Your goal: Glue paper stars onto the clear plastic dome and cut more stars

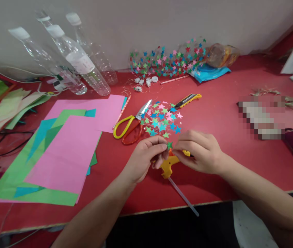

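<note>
Two bare hands are meeting above a red table (223,117); the left hand (149,153) is pinching a green star (169,145) at the tip of its thumb, its fingers standing narrow, probably because so small and thin a piece is needing only a light grip at the edge; the right hand (203,151) is bringing its fingertips close together just beside the star, but I cannot tell whether it is gripping anything.

A yellow glue gun (166,169) is lying under and between the two hands, perhaps for easy reach; its glue stick (184,197) is pointing out toward the person. Just beyond the left hand a cluster of stars (162,127) is spreading, so both hands are having many pieces near; the scissors (143,109) are lying beyond the left hand, and the knife (187,100) is resting beyond the right, both seemingly set aside; the coloured paper (63,151) is lying to the left of the left hand, perhaps for leaving the middle free.
</note>
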`<state>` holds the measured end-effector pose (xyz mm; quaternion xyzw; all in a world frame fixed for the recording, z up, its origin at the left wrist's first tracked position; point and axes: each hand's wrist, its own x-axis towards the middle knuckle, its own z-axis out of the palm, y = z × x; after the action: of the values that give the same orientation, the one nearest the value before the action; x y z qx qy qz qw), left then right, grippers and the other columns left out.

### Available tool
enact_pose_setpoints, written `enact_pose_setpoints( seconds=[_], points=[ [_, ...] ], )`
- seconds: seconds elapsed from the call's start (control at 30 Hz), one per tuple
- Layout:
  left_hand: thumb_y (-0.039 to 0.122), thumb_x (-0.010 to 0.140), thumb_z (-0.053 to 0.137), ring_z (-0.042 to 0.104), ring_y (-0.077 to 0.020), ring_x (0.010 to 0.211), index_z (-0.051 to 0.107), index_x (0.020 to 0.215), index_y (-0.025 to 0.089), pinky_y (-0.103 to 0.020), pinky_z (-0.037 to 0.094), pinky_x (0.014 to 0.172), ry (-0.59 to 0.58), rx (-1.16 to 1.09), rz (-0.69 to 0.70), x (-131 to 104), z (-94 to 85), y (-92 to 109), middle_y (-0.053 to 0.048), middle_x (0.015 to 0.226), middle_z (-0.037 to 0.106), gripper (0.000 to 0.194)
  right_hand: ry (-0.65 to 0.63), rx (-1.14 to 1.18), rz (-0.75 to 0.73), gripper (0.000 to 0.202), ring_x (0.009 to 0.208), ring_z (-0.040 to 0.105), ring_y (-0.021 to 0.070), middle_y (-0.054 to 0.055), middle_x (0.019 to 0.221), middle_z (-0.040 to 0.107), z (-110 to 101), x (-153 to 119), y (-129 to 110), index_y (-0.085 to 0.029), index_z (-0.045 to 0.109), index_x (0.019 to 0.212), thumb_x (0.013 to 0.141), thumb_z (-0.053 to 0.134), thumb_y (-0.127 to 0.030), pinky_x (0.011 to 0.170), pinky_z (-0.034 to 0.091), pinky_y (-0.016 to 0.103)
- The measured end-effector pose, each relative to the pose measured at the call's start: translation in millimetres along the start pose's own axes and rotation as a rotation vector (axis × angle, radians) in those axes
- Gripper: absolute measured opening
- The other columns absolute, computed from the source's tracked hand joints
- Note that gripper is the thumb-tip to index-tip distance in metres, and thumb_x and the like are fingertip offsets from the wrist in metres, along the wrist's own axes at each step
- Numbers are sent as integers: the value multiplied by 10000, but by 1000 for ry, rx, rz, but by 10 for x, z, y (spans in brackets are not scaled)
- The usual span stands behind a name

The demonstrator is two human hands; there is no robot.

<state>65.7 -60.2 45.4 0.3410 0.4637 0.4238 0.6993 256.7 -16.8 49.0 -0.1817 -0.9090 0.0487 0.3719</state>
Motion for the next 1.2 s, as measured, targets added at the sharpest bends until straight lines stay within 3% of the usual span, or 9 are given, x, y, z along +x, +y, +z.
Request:
enact_pose_setpoints(
  seconds=[0.2,0.27,0.37,0.47,0.63,0.83,0.97,1.2],
  points=[
    [296,791,636,399,-28,353,584,687,172,-169,223,354,-13,14,0,10,-2,-25,25,567,587,170,-57,-149,-58,127,683,579,128,26,833,658,-11,-16,13,-220,639,932,935,527,-161,586,464,258],
    [324,840,607,401,-31,356,580,689,176,-173,243,358,11,80,65,0,-3,-37,27,569,583,213,-57,-146,-61,103,672,578,127,29,827,660,-13,-21,18,-208,635,922,926,545,-158,576,456,262],
    [332,892,583,467,-52,420,618,797,188,-184,343,409,178,366,348,-20,-2,-59,29,612,589,176,-31,-99,13,77,703,601,134,34,824,667,-19,-10,52,-197,618,913,919,556,-153,601,461,262],
    [266,913,578,515,-68,476,648,1024,196,-190,410,488,294,763,620,-14,-14,-93,53,593,574,148,-86,-44,108,111,689,595,122,21,793,663,-23,11,114,-196,613,914,947,512,-165,589,440,245],
    [195,908,588,447,-62,393,647,1167,130,-210,365,459,359,1269,885,84,-32,-155,68,520,576,274,-156,-58,117,168,608,547,106,8,728,642,-1,1,196,-182,618,879,970,477,-195,530,363,247],
    [132,924,542,535,-84,420,648,1172,95,-250,344,450,386,1547,1122,164,-20,-166,35,569,668,272,-138,-70,106,151,584,517,100,-10,697,621,8,-24,249,-180,614,879,959,487,-169,528,334,246],
    [101,913,550,566,-86,445,637,1162,103,-254,355,453,385,1569,1194,162,-25,-179,42,602,686,264,-155,-53,87,161,581,502,103,-12,677,604,0,-18,267,-171,606,829,949,500,-159,530,329,253],
    [177,893,621,589,-101,469,674,1058,120,-266,372,463,425,1577,1104,145,-30,-148,46,590,663,182,-157,-12,88,132,570,506,100,-9,672,602,-66,-6,248,-174,603,827,920,512,-147,529,342,237]
  ],
)
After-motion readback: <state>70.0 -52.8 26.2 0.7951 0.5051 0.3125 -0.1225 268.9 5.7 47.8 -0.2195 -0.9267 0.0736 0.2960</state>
